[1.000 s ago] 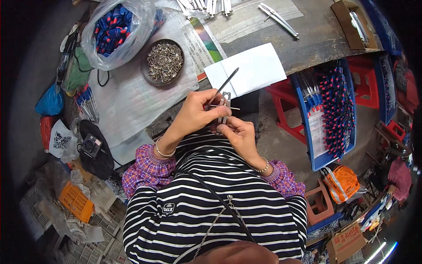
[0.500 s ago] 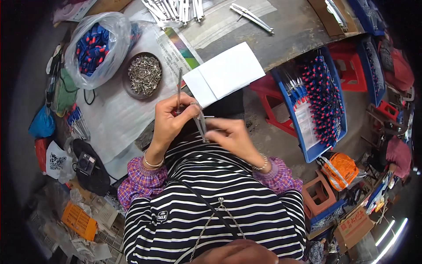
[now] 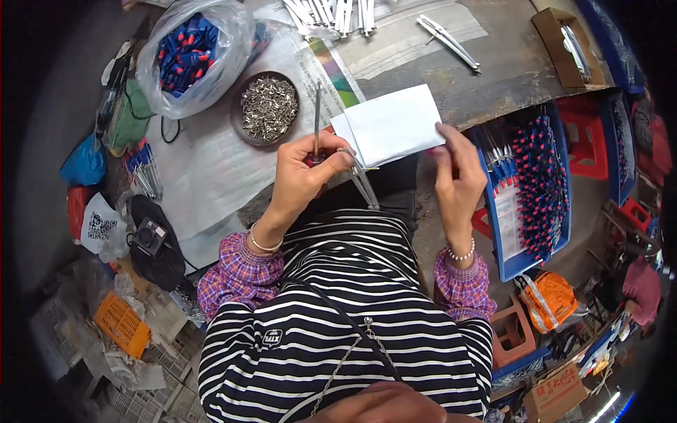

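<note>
My left hand is closed around a screwdriver whose thin shaft points up and away. The same fingers pinch the top of a two-legged metal compass, its legs hanging toward my lap. To its right, my right hand has thumb and forefinger at the right edge of a folded white paper, which lies at the table's near edge. The contact between fingertips and paper is partly hidden. Left of the paper stands a dark round bowl full of small metal fittings.
Beyond the bowl is a clear plastic bag of blue-and-red parts. Metal compasses lie farther back, near a cardboard box. At right, a blue tray of blue-and-red-ended pieces stands by red stools. A camera-like device sits left.
My right hand has left the compass and moved right and away to the white paper, which has shifted slightly. My left hand keeps hold of the screwdriver and compass. The whole view has shifted.
</note>
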### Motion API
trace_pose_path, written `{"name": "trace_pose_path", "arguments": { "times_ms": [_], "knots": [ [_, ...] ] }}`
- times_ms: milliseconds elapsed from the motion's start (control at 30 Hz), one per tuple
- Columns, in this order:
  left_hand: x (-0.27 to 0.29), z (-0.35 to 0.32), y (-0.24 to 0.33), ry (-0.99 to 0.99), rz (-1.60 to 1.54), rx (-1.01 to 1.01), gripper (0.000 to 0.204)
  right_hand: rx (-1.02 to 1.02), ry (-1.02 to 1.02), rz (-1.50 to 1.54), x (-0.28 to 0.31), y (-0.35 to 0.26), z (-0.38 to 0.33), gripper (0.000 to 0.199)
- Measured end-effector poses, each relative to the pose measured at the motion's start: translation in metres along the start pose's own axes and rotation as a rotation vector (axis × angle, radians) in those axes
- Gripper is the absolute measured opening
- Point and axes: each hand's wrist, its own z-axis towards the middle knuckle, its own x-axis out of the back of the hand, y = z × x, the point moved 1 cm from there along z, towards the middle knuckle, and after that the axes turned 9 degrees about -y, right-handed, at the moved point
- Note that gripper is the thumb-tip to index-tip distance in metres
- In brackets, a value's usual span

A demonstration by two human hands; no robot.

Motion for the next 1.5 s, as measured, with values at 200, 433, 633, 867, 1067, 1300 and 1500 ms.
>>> {"name": "trace_pose_path", "arguments": {
  "times_ms": [200,433,633,867,1067,1300,1500],
  "knots": [
    [-0.015,0.010,0.003,-0.105,-0.044,-0.024,0.008,-0.347,-0.536,0.816,-0.032,-0.031,-0.037,0.026],
    [0.005,0.038,0.019,0.058,-0.526,-0.261,0.015,-0.136,-0.401,0.131,-0.035,-0.011,-0.031,0.009],
    [0.003,0.031,0.002,-0.291,-0.100,-0.192,0.009,-0.019,-0.412,-0.078,-0.036,-0.018,-0.040,0.019],
    [-0.001,0.028,-0.001,-0.296,-0.083,-0.333,0.010,-0.081,-0.477,-0.138,-0.025,-0.012,-0.054,0.017],
    [-0.001,0.027,-0.005,-0.364,0.202,-0.283,0.008,-0.111,-0.500,-0.136,-0.032,-0.012,-0.052,0.015],
    [-0.021,0.019,-0.017,-0.419,0.286,-0.529,0.012,-0.124,-0.521,-0.162,-0.032,-0.017,-0.055,0.017],
    [-0.010,0.025,-0.020,-0.343,0.151,-0.426,0.006,-0.103,-0.485,-0.138,-0.035,-0.013,-0.053,0.015]
  ]
}}
